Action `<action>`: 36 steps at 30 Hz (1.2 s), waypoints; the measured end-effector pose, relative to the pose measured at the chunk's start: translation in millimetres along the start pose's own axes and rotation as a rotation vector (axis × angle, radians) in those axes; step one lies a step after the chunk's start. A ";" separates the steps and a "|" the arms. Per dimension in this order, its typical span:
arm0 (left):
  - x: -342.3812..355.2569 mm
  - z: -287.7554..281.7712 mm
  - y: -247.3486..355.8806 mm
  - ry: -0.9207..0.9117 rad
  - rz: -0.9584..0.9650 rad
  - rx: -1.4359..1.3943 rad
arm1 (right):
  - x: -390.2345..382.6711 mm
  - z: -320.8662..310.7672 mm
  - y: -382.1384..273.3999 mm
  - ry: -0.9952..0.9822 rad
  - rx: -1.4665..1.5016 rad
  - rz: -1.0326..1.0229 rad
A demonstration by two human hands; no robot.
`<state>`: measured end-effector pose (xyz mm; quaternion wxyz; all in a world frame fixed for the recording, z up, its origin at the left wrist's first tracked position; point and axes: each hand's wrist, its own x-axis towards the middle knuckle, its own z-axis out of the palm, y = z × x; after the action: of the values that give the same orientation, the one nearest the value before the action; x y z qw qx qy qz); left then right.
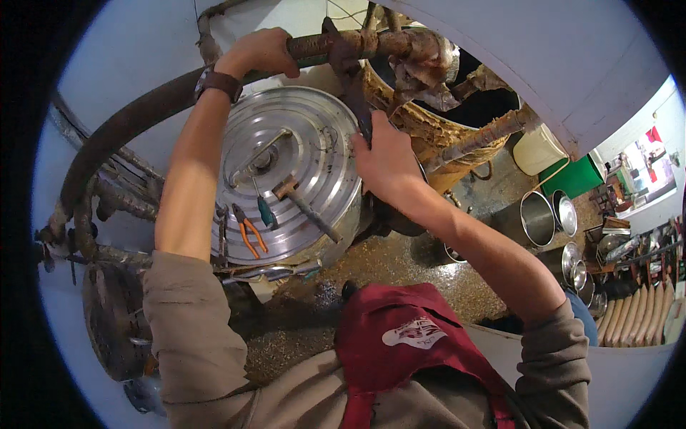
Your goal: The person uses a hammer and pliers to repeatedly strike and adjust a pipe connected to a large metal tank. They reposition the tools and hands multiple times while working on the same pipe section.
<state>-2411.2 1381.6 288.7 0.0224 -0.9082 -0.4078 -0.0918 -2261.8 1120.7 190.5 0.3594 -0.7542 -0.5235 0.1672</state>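
Observation:
My left hand [259, 53] is wrapped over a thick dark pipe [146, 107] that curves up from the left and runs across the top. My right hand [388, 163] closes around the handle of a dark pipe wrench [349, 75], whose head sits at the pipe just right of my left hand. Below the pipe is a large round aluminium lid [307, 125] on a pot. On it lie a hammer [307, 207], pliers with orange handles [250, 232], a green-handled screwdriver [266, 212] and a thin dark tool [223, 236].
Behind the wrench stands a large drum [421, 136] with brown crusted wrapping, crossed by wrapped pipes [471, 143]. Metal pots [536, 218], a white bucket [537, 150] and a green container [572, 175] stand right on the wet floor [400, 261]. A white panel [543, 50] overhangs the upper right.

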 end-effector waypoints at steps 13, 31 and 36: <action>6.5 6.9 -2.2 0.021 0.005 0.080 | -2.9 12.7 1.9 0.032 0.075 0.006; -1.9 -1.2 2.6 0.039 0.014 0.075 | -4.4 24.9 1.7 0.050 0.085 0.022; 2.4 3.9 0.1 0.011 -0.012 0.081 | -2.5 30.4 12.7 0.050 0.104 -0.020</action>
<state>-2409.0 1383.8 285.3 0.0610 -0.9035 -0.4165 -0.0804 -2273.4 1127.1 160.3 0.4125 -0.7332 -0.5125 0.1718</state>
